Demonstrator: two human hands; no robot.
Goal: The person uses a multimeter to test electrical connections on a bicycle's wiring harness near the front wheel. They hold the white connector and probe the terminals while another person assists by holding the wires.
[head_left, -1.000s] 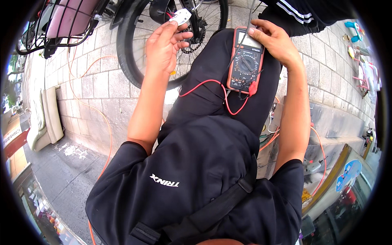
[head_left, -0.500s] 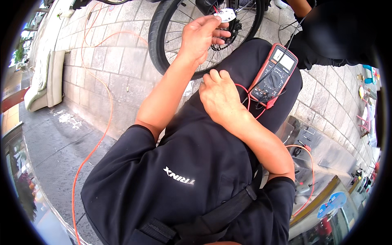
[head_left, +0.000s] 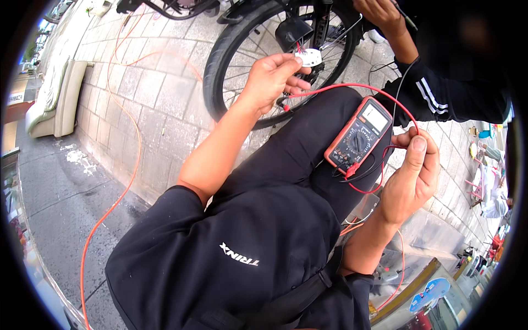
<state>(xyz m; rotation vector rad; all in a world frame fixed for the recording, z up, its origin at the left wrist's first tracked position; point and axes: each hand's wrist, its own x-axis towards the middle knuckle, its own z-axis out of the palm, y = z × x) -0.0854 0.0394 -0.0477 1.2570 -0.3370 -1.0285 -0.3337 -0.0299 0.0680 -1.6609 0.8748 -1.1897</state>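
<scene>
My left hand (head_left: 278, 80) pinches a small white oval plate (head_left: 310, 58) between thumb and fingers, beside the wheel's hub. Thin red wires run up from that plate toward a black housing (head_left: 291, 34). In my right hand (head_left: 413, 175), thumb and fingers close on a red test lead (head_left: 379, 89). The lead arcs over my knee toward my left hand, and its red end (head_left: 286, 108) hangs near the wheel. A red-and-grey multimeter (head_left: 360, 135) lies tilted on my thigh, with leads plugged into its lower end.
A spoked wheel (head_left: 212, 82) with a black tyre stands ahead. At the upper right a co-worker's hand (head_left: 385, 14) is near a black cable. An orange cord (head_left: 140, 137) crosses the paving on the left, near a pale cushioned seat (head_left: 58, 104). A metal surface (head_left: 429, 236) lies at the right.
My right hand has left my thigh, swung right, and now holds the red lead. The wheel, white plate, left hand and multimeter appear lower in view. The co-worker's hand shows more fully.
</scene>
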